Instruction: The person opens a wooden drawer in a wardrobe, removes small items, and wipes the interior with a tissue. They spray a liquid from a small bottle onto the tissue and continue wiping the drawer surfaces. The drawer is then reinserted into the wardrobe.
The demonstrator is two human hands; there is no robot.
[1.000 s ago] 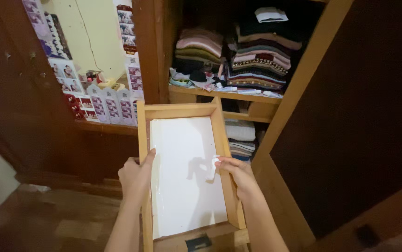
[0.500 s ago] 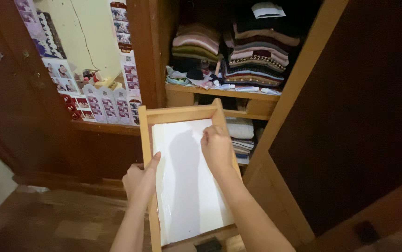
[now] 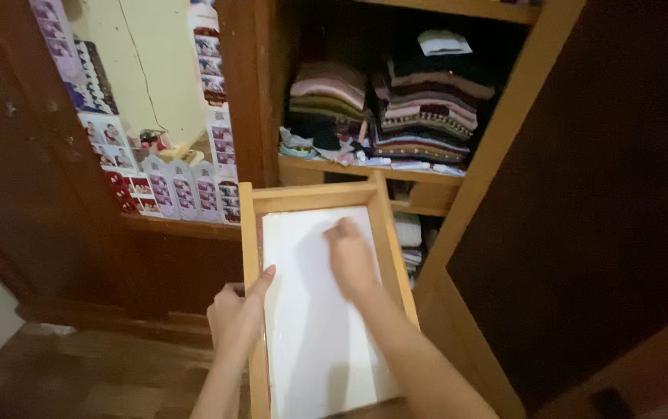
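A light wooden drawer [image 3: 310, 195] is pulled out of the wardrobe, its bottom covered by a white liner [image 3: 310, 341]. My left hand [image 3: 234, 314] grips the drawer's left rim, thumb over the inner edge. My right hand [image 3: 349, 260] lies inside the drawer on the far half of the liner. It is blurred, knuckles up and fingers curled down. The small white cloth it held a moment ago is hidden under the palm.
Stacks of folded clothes [image 3: 419, 109] fill the shelf [image 3: 372, 167] behind the drawer. More folded fabric [image 3: 410, 233] lies lower right. Strips of photo cards [image 3: 171, 190] stand at the left. A dark wardrobe door [image 3: 605, 194] stands on the right, with wooden floor [image 3: 78, 372] below left.
My right hand went from the drawer's right rim, pinching a small white cloth, onto the far part of the liner. It then slid slightly back. The left hand kept its grip.
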